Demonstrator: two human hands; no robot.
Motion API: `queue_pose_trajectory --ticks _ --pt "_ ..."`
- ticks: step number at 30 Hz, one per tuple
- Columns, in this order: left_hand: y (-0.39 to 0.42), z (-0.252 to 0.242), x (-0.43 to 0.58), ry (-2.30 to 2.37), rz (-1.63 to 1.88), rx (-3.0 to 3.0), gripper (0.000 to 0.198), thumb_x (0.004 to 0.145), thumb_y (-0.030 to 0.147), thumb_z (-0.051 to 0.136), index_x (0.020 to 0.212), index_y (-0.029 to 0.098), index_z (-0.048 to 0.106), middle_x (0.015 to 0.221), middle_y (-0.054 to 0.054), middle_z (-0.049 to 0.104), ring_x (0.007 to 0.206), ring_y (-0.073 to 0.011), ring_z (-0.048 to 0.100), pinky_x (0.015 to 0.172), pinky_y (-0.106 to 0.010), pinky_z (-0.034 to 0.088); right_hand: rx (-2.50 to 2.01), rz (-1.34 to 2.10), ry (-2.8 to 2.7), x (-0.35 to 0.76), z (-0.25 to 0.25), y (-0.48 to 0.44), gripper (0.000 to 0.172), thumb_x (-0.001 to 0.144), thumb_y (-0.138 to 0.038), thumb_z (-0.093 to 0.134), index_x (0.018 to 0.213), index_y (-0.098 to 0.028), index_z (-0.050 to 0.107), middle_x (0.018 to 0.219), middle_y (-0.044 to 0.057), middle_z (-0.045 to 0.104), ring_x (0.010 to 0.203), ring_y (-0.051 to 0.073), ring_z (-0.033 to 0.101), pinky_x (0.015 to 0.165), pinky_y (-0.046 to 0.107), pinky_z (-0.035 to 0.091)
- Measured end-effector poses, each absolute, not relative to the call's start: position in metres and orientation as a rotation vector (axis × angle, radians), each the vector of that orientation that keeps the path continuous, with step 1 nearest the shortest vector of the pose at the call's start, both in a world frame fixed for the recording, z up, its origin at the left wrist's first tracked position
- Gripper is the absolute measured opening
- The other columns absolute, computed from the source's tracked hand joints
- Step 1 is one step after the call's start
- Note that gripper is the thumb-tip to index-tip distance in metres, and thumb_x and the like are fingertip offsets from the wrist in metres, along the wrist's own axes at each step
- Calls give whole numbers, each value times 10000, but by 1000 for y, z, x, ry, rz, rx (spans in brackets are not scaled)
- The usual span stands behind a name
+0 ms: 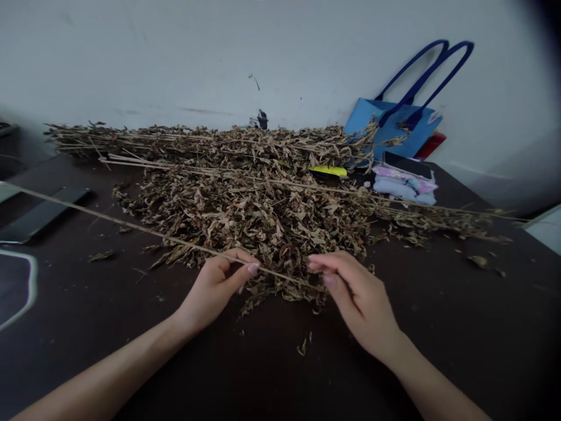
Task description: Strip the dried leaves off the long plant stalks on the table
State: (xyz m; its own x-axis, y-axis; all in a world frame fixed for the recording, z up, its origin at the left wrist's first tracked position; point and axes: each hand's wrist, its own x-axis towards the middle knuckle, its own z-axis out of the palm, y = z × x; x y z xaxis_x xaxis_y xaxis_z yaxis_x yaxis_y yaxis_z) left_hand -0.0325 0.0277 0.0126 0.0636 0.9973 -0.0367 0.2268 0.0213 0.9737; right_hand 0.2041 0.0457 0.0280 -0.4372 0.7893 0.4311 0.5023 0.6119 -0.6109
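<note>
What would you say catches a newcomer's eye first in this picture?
The heap of dried leaves across the middle of the dark table stands out first. Then comes the blue tote bag by the wall, at back right. In front, the left hand pinches a long thin stem.

Brown leaves (263,225), tan stem (131,224), blue bag (367,114)

Dark surface (464,316), leaf crumbs (302,348) lower center. Dried leaf pile (254,225) mid-frame, stalk bundle (197,140) behind it. Blue tote (368,114) upper right, soft packets (394,187) just below. Flat dark slab (46,215) at left.
</note>
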Motion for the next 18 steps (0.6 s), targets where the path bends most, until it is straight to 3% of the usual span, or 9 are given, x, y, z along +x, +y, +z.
queue_pose_trajectory --ticks 6,11,18 --pt "31 14 -37 1324 1077 1298 208 842 355 561 786 155 547 598 48 442 488 -60 363 437 -179 286 -1088 380 -2184 215 33 54 159 889 -191 467 975 -211 599 897 41 598 794 131 566 679 264 463" --pt "28 14 -36 1323 1053 1332 216 853 362 544 788 157 526 576 53 434 496 -68 381 459 -185 310 -944 275 -2306 208 30 50 163 879 -166 480 995 -189 592 892 58 595 856 158 531 762 320 455" --pt "23 19 -31 1310 1048 1404 222 867 333 529 763 141 568 643 29 501 502 -59 427 483 -193 341 -881 381 -2471 201 27 48 209 874 -142 469 1057 -182 561 956 59 596 931 172 490 839 341 430"
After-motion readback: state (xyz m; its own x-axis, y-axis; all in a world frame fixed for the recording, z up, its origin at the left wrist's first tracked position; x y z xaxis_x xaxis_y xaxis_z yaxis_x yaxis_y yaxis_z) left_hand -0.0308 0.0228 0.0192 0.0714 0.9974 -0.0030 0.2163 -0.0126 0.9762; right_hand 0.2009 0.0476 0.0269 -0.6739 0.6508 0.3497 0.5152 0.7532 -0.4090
